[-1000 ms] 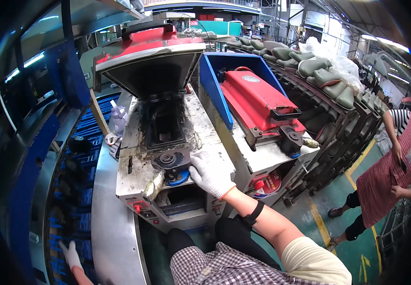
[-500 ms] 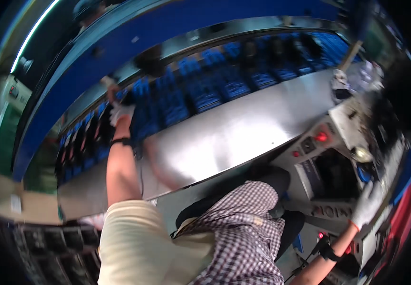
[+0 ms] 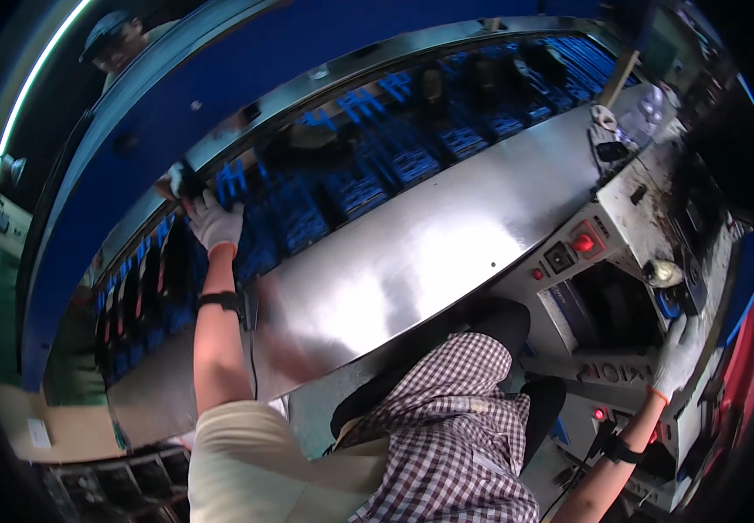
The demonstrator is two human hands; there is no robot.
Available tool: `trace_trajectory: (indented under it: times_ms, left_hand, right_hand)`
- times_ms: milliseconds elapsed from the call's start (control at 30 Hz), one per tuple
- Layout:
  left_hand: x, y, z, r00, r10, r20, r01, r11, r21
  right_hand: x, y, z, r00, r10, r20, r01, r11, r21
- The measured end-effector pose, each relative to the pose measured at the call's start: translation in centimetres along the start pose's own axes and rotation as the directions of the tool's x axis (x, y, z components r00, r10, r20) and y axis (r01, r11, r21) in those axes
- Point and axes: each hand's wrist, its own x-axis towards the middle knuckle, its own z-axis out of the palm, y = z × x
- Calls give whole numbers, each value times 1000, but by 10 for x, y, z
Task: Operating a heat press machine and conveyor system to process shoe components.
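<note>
My left hand (image 3: 216,224), in a white glove, reaches over the blue-slatted conveyor (image 3: 307,228). Its thumb stands apart from the fingers, whose tips are beside a small dark piece (image 3: 190,181); contact is unclear. Another person's hand (image 3: 168,185) is close to that piece from the far side. My right hand (image 3: 677,359), also gloved, is at the machine on the right, fingers stretched out just below a blue part (image 3: 669,302). A dark rounded piece (image 3: 696,283) lies beside it. Several dark, elongated pieces (image 3: 170,261) rest on the conveyor.
A shiny metal ledge (image 3: 412,270) runs along the conveyor's near side. Above it spans a blue beam (image 3: 264,78). The machine carries a red knob (image 3: 583,243). White gloves (image 3: 604,131) and a clear plastic bag (image 3: 643,118) lie at the ledge's far right.
My left hand has come slightly nearer and left, its fingers now beside the small dark piece. The other person's hand has shifted left and nearer. My right hand stays near the blue part.
</note>
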Motion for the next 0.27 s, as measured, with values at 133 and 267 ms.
trace_trajectory:
  times_ms: [133, 267]
  left_hand:
    - [-4, 151, 21, 665, 367, 650, 657, 126, -743]
    - [42, 266, 75, 204, 892, 404, 896, -3, -445]
  right_hand:
    - [-36, 24, -35, 974, 182, -136, -201, 970, -138]
    - [-7, -35, -36, 926, 357, 124, -375, 828, 418]
